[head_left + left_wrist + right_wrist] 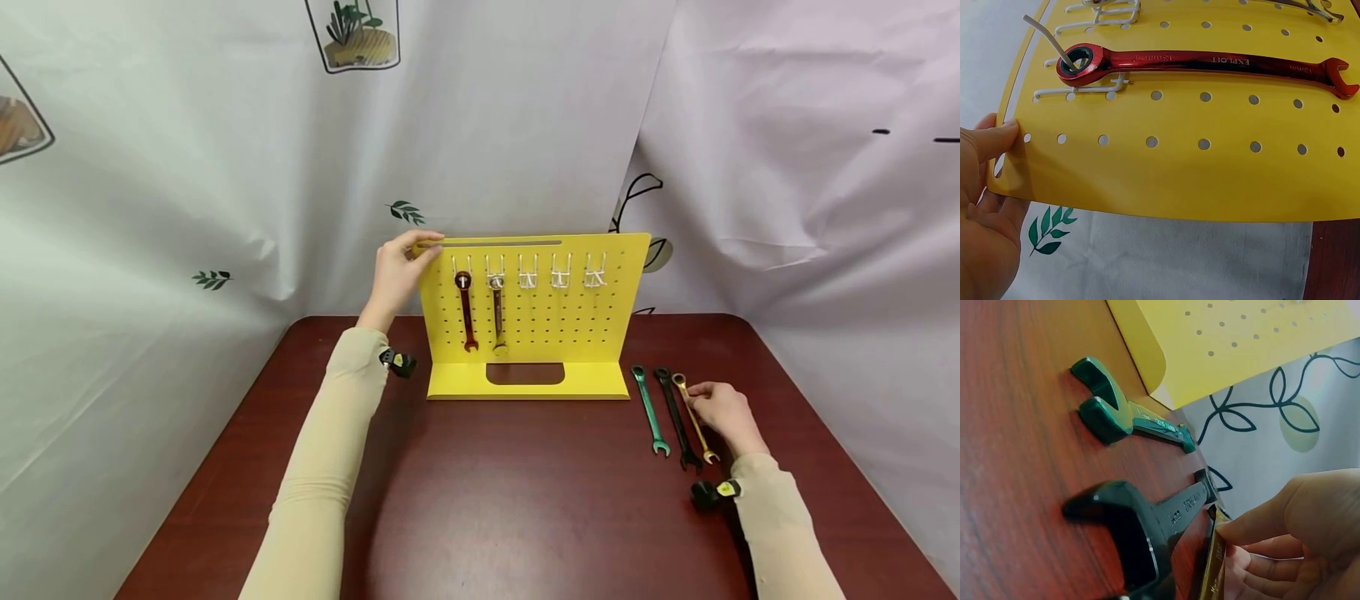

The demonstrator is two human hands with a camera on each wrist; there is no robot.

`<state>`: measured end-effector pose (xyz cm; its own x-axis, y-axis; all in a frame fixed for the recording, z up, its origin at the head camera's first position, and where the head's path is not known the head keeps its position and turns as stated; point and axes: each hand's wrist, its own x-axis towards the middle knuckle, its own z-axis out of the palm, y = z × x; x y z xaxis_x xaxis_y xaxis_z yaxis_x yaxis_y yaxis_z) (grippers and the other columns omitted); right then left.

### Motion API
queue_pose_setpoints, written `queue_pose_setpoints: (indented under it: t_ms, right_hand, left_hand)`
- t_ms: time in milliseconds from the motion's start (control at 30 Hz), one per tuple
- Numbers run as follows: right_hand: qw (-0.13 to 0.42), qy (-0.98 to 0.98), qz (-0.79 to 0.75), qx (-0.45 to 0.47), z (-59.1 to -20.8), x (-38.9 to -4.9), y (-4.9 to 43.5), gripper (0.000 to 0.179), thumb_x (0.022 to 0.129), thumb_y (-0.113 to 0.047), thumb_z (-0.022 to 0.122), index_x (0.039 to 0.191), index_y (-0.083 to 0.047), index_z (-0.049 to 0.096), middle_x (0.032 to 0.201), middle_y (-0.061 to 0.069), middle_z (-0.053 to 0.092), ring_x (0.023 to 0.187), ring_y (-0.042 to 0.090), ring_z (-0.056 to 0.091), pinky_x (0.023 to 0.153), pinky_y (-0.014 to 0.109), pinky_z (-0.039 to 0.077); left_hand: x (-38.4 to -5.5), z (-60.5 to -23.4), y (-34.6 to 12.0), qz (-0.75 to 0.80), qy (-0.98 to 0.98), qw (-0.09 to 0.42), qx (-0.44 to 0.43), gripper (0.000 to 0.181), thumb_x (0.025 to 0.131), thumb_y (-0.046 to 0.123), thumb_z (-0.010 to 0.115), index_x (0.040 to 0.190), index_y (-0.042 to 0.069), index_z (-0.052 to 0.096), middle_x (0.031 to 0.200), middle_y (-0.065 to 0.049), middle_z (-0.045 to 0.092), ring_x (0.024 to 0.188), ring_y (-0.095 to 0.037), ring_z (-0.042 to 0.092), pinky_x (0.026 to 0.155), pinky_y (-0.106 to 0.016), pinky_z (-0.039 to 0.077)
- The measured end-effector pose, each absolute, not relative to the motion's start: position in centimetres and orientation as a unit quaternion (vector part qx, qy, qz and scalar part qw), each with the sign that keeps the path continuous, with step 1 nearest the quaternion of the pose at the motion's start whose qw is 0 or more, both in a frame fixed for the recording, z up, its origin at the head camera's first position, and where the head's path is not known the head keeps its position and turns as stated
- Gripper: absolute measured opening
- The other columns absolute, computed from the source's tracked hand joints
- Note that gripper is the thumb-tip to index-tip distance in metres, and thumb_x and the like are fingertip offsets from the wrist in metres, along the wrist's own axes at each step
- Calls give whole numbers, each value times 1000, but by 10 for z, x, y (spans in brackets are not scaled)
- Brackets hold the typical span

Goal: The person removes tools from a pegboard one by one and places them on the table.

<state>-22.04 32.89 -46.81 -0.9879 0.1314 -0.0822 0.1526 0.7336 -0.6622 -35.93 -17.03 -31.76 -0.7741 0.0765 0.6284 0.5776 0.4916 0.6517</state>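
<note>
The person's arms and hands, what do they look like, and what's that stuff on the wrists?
Long, plain cream sleeves cover the left arm and the right arm, with some wrinkles. Each wrist wears a small black block with a bit of yellow: one on the left, one on the right. The left hand and right hand wear no gloves.

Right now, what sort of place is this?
Probably a staged tabletop work area: creased printed sheeting hangs behind a dark red table, which bears a yellow pegboard with two wrenches on its hooks.
</note>
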Motion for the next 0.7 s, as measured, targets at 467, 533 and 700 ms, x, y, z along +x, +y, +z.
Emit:
queue_pose_setpoints:
  t_ms: [467, 533, 700]
  right_hand:
    - [21, 927, -366, 87, -468, -220, 330, 34, 98, -11, 55, 121, 14, 61, 90, 18, 66, 67, 19, 60, 59, 34, 49]
    - [21, 925, -369, 86, -469, -220, 330, 33, 98, -10, 55, 120, 14, 61, 93, 21, 67, 68, 20, 61, 59, 34, 50]
    - [26, 922, -379, 81, -470, -222, 332, 33, 99, -9, 54, 122, 14, 60, 101, 26, 67, 72, 21, 63, 62, 34, 53]
  left_hand:
    - [-358, -320, -170, -466, -820, 265, -199, 19, 96, 19, 71, 114, 15, 77, 108, -3, 74, 65, -19, 45, 59, -28, 36]
    - [-357, -320, -170, -467, -820, 264, -198, 19, 96, 19, 71, 114, 15, 77, 107, -3, 74, 65, -19, 45, 59, -28, 36]
    - [-356, -317, -171, -467, -820, 265, -200, 19, 96, 21, 72, 114, 17, 77, 107, -2, 75, 64, -19, 45, 59, -28, 36]
